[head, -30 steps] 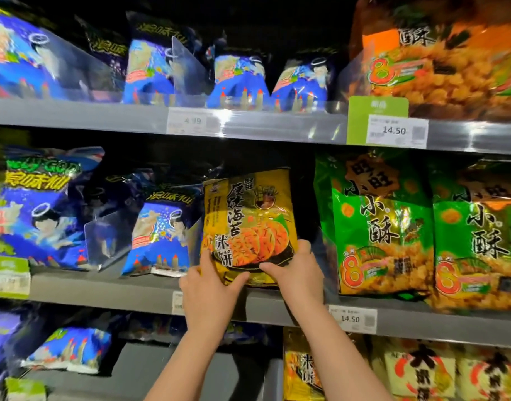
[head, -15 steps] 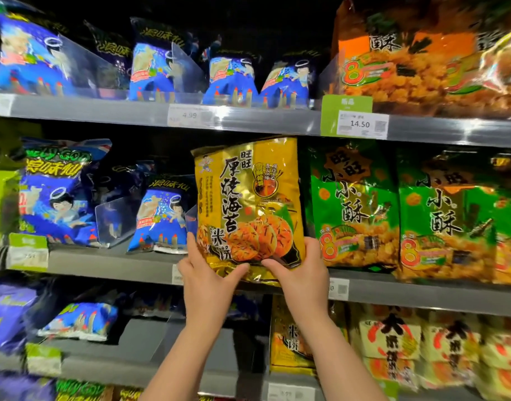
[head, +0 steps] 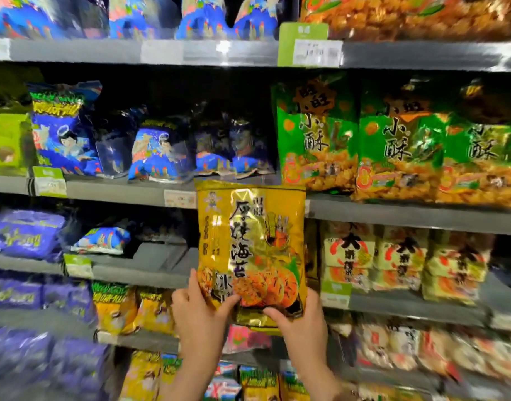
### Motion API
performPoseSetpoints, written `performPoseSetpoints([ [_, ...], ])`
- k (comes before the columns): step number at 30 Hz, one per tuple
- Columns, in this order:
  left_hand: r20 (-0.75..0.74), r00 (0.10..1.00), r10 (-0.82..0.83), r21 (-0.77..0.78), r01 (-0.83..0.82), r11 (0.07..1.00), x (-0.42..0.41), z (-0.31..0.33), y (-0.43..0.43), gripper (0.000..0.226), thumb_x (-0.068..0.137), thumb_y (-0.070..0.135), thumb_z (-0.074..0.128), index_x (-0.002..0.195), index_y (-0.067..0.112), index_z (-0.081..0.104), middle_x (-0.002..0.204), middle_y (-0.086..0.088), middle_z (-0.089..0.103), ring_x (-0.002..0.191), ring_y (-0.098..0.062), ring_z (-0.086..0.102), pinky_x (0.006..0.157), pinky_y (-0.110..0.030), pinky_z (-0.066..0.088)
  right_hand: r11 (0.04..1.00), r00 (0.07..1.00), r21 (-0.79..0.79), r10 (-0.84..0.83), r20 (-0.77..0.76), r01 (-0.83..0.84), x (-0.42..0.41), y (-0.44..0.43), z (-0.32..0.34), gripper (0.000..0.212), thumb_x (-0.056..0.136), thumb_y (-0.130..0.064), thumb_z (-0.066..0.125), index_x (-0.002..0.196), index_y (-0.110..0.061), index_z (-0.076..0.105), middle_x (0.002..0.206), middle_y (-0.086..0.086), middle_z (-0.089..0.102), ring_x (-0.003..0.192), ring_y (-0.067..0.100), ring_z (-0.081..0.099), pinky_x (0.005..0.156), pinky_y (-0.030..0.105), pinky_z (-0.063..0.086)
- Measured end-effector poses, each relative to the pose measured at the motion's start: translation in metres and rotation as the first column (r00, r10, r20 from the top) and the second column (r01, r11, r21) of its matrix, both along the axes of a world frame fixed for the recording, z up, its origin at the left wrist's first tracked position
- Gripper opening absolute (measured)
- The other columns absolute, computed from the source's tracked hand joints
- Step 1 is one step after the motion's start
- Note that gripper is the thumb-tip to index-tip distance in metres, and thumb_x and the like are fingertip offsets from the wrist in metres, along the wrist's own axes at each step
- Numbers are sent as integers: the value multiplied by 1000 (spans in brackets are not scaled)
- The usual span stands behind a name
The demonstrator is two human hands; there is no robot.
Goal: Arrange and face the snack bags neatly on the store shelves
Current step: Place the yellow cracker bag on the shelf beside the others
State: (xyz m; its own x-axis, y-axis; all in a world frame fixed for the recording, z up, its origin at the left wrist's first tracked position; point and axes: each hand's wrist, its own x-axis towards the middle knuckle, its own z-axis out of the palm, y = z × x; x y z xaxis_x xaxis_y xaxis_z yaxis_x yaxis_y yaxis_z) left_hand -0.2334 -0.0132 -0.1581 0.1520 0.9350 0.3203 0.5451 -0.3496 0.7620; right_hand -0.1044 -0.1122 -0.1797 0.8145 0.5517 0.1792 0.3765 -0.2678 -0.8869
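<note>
A yellow-gold snack bag with rice crackers pictured on it is held upright, face toward me, in front of the shelves. My left hand grips its lower left corner and my right hand grips its lower right corner. The bag's top edge overlaps the lip of the middle shelf; its body hangs in front of the gap on the shelf below. Small blue bags stand on the middle shelf just above and left of it.
Green bags fill the middle shelf to the right. Cream-and-red packs sit right of the held bag, purple bags at the far left. One blue bag lies flat. Yellow bags stand lower down.
Both hands have carried the yellow bag off the middle shelf and down, so it now hangs in front of the shelf below. My view has tilted downward too.
</note>
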Motion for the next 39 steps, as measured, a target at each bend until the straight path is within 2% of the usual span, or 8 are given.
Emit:
performPoseSetpoints([
  [7, -130, 983, -129, -185, 104, 977, 20, -72, -35, 94, 62, 50, 77, 141, 20, 35, 119, -19, 41, 111, -39, 44, 92, -47, 43, 981, 993, -192, -40, -108, 19, 10, -47, -67, 93, 59, -61, 73, 134, -18, 40, 133, 0, 49, 125, 21, 42, 95, 34, 40],
  [12, -47, 983, -175, -162, 165, 973, 53, -79, -23, 87, 65, 44, 78, 138, 22, 36, 103, -8, 38, 94, -23, 39, 79, -34, 40, 973, 998, -221, -68, -3, 65, 47, -37, -66, 73, 65, -55, 75, 124, -22, 47, 117, -4, 54, 117, 18, 45, 91, 32, 42],
  [18, -78, 962, -260, -146, 247, 958, 109, -67, 19, 92, 68, 51, 73, 142, 23, 27, 113, -15, 49, 107, -33, 48, 88, -40, 45, 948, 972, -249, -157, 173, 198, 97, 5, -53, 96, 57, -77, 49, 129, -14, 48, 125, 3, 57, 122, 24, 46, 102, 40, 39],
  [26, -80, 943, -322, -158, 307, 938, 154, -69, 66, 112, 63, 49, 78, 147, 17, 10, 129, -14, 45, 120, -32, 43, 99, -44, 40, 872, 931, -364, -232, 284, 328, 131, 57, -45, 88, 68, -67, 61, 136, -13, 42, 131, 3, 56, 121, 22, 49, 97, 35, 39],
  [31, -99, 921, -376, -173, 356, 918, 167, -74, 81, 118, 63, 44, 80, 148, 13, 4, 147, -11, 30, 134, -28, 31, 108, -41, 31, 880, 950, -363, -267, 160, 308, 143, 80, -46, 85, 76, -47, 69, 145, -26, 23, 121, 4, 60, 109, 21, 57, 84, 30, 51],
  [35, -96, 894, -437, -170, 418, 893, 170, -86, 85, 117, 65, 33, 81, 148, 11, 2, 153, -11, 17, 141, -25, 21, 112, -37, 28, 974, 985, -149, -170, 26, 172, 140, 86, -63, 85, 83, -15, 66, 149, -20, 12, 151, 1, 30, 129, 15, 44, 94, 23, 43],
  [37, -138, 891, -433, -153, 413, 898, 168, -92, 83, 112, 69, 30, 79, 149, 10, 3, 156, -11, 7, 144, -24, 10, 116, -37, 21, 981, 989, -150, -109, 98, 123, 126, 84, -76, 79, 86, -8, 58, 148, -21, 10, 155, -4, 9, 131, 1, 27, 87, 10, 37],
  [39, -197, 901, -386, -72, 379, 923, 165, -98, 79, 99, 72, 27, 78, 148, 10, 17, 153, -16, 17, 141, -29, 18, 114, -41, 25, 972, 969, -197, -78, 234, 126, 116, 81, -92, 67, 86, -5, 55, 144, -22, 26, 153, -2, 14, 132, 2, 28, 84, 11, 43],
])
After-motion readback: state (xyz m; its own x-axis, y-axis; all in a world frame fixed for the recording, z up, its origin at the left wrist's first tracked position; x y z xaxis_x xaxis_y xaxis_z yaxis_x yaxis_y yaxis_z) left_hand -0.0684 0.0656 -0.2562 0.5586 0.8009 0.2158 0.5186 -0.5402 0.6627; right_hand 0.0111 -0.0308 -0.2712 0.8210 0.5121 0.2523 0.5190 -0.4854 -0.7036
